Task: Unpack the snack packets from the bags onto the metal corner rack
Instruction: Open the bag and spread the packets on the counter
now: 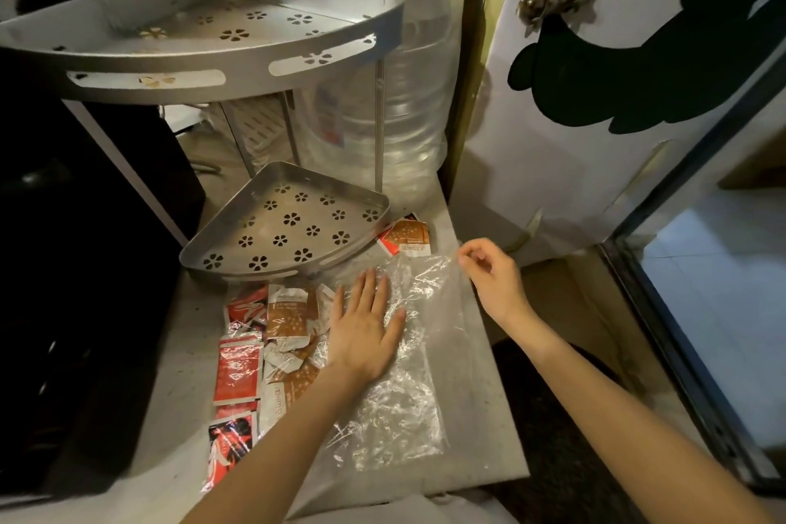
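A two-tier metal corner rack stands on the counter; its lower shelf [289,221] and upper shelf [204,26] hold nothing. A clear plastic bag [408,374] lies flat in front of the rack. My left hand [365,328] rests flat on the bag, fingers spread. My right hand [489,272] pinches the bag's far right corner. Several red and brown snack packets [263,349] lie in a heap, some under another clear bag, left of my left hand. One brown packet [406,238] lies alone beside the lower shelf.
A large clear water bottle [391,77] stands behind the rack. A black appliance [85,225] fills the left side. A white panel [574,119] rises on the right, past the counter's right edge [489,353].
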{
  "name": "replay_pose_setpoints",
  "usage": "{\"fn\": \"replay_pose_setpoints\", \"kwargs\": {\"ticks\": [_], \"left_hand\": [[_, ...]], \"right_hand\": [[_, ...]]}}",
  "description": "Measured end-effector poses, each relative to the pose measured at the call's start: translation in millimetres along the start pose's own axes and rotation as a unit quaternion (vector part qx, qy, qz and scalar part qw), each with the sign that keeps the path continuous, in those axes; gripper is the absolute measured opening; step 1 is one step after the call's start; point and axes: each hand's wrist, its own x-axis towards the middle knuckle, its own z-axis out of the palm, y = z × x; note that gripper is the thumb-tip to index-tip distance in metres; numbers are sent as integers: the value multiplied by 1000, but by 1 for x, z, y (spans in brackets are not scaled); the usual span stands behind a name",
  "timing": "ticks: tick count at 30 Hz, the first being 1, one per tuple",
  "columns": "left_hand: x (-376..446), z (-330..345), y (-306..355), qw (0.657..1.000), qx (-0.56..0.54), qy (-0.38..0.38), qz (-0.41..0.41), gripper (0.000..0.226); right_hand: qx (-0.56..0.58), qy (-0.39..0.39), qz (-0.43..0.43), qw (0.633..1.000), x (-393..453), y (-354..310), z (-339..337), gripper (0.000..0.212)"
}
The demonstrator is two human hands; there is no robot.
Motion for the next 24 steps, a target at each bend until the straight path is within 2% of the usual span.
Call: {"fn": "replay_pose_setpoints", "kwargs": {"ticks": [4,7,11,13,16,18,19,22,24], "left_hand": [[-2,-5,3,999,29,21,10,74],[-9,-8,4,994,61,74,54,60],[-28,-14,14,986,-17,110,124,44],[-43,-18,25,988,-48,73,131,52],[-61,-16,35,994,-68,-4,88,75],[-67,-9,38,995,-68,-25,68,80],[-69,-5,40,995,-66,-30,65,80],[-75,4,43,996,-44,-30,65,71],[-77,7,42,997,-35,-31,68,66]], "right_hand": [[91,8,70,993,-4,-1,-1,10],[141,19,122,982,-6,-3,-2,7],[162,-4,149,975,-11,-7,-2,9],[177,-24,163,970,-14,-10,-1,14],[197,-46,167,965,-27,-15,2,27],[197,-45,155,967,-44,-16,6,18],[177,-43,145,973,-55,-16,8,13],[-6,-86,110,990,-81,-10,15,29],[-95,-112,105,983,-89,-5,21,21]]}}
